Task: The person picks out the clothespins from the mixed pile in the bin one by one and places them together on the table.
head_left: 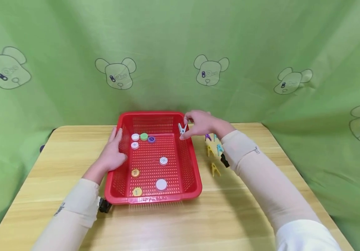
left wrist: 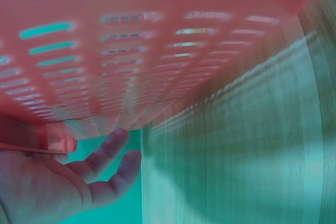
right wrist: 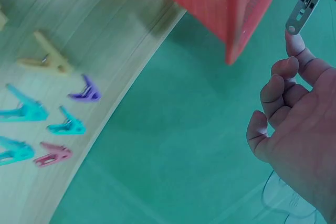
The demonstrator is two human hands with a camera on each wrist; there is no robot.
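Note:
A red plastic basket [head_left: 195, 174] with slotted walls stands on the wooden table. My left hand [head_left: 111, 153] holds its left rim, thumb over the inner side and fingers along the outside; in the left wrist view two fingers [left wrist: 107, 153] reach out loosely beside the slotted wall. Over the right rim near the far corner, my right hand [head_left: 201, 124] pinches a pale clothespin [head_left: 182, 129] by its ends between thumb and forefinger. In the right wrist view that clothespin [right wrist: 304, 9] shows its metal spring, and the other fingers are bent and hold nothing.
Several round caps lie in the basket, among them a green one [head_left: 144, 136], a purple one [head_left: 151, 139] and a yellow one [head_left: 137, 191]. Right of the basket, several clothespins lie on the table, including yellow [head_left: 215, 169], purple [right wrist: 86, 90] and pink [right wrist: 52, 154]. A green curtain [head_left: 167, 87] hangs behind.

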